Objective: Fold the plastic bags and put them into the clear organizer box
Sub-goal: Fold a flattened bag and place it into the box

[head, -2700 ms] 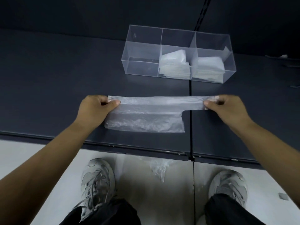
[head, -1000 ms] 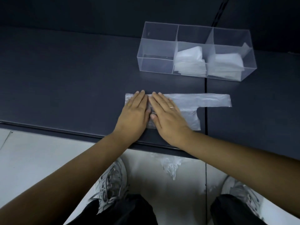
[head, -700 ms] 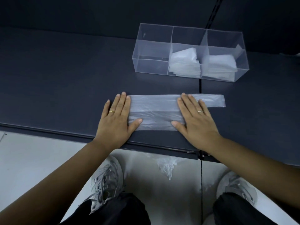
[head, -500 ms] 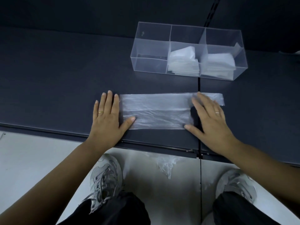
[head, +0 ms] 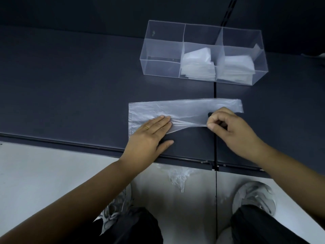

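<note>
**Bag pinned and pinched at the table's near edge**

Nearest, two grey shoes stand on a pale floor, where a crumpled scrap of clear plastic shows just below the table's lip. The dark table has a matte top, split by a thin seam running near to far. On it, close to the near edge, lies the plastic bag, spread as a long strip. The left hand lies flat on its left part with straight fingers. The right hand pinches the bag's near edge between curled fingers and thumb, lifting it taut. Farther back stands the clear organizer box; folded bags fill its middle and right compartments. Behind is a dark wall.
</note>
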Demonstrator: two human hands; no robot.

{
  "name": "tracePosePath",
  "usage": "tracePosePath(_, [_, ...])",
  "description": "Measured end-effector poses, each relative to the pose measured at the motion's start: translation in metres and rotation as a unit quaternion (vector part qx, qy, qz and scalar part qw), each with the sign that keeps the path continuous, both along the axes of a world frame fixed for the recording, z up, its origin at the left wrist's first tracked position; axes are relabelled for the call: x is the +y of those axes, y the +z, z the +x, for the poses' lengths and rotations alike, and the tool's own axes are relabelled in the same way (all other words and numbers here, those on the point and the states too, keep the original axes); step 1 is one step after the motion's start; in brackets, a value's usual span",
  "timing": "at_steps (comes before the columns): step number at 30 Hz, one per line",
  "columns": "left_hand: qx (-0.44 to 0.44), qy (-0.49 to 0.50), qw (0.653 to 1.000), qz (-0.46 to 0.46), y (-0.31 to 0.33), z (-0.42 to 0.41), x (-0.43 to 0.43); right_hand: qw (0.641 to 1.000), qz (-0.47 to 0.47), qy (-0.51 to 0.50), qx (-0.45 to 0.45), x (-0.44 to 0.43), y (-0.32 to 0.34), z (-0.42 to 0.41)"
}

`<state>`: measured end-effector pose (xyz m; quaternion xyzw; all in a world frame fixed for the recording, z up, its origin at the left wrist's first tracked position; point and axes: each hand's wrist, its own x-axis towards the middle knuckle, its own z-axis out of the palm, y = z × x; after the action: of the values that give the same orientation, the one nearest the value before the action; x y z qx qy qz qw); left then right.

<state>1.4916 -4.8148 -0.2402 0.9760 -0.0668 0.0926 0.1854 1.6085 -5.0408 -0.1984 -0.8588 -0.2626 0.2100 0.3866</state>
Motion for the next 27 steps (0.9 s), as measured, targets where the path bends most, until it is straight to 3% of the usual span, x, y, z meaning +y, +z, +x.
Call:
tracePosePath(2, [-0.051, 0.006, 0.999, 0.015, 0.000, 0.003, 0.000, 0.998, -0.045, 0.009, -0.031, -0.001, 0.007, 0.000])
tracePosePath(5, [-0.073, 0.009, 0.997, 0.014, 0.003, 0.004, -0.003, 0.977, -0.124, 0.014, -0.172, 0.003, 0.019, -0.010])
tracePosePath(7, [-0.072, 0.006, 0.997, 0.010, 0.006, 0.004, -0.006, 0.955, -0.143, 0.085, -0.246, 0.013, 0.023, -0.020])
tracePosePath(9, [-0.068, 0.004, 0.998, 0.014, 0.009, 0.004, -0.009, 0.936, -0.175, 0.150, -0.266, 0.027, 0.017, -0.030])
tracePosePath(12, [-0.044, 0.003, 0.999, -0.003, 0.017, 0.003, -0.010, 0.944, -0.146, 0.128, -0.267, 0.038, -0.001, -0.029])
tracePosePath(14, [-0.010, 0.010, 0.999, -0.030, 0.023, 0.002, -0.001, 0.965, -0.077, 0.072, -0.241, 0.034, -0.006, -0.019])
tracePosePath(17, [0.070, 0.094, 0.984, -0.137, 0.028, -0.001, 0.027, 0.996, -0.017, -0.030, -0.085, 0.022, -0.007, 0.000])
tracePosePath(22, [0.141, 0.262, 0.892, -0.339, 0.035, -0.001, 0.066, 0.989, 0.041, -0.141, 0.034, 0.019, -0.011, 0.024])
tracePosePath(25, [0.160, 0.318, 0.859, -0.367, 0.035, 0.004, 0.075, 0.982, 0.042, -0.183, 0.031, 0.026, -0.017, 0.031])
tracePosePath(27, [0.132, 0.345, 0.873, -0.317, 0.035, 0.005, 0.073, 0.981, 0.023, -0.194, 0.021, 0.030, -0.021, 0.035])
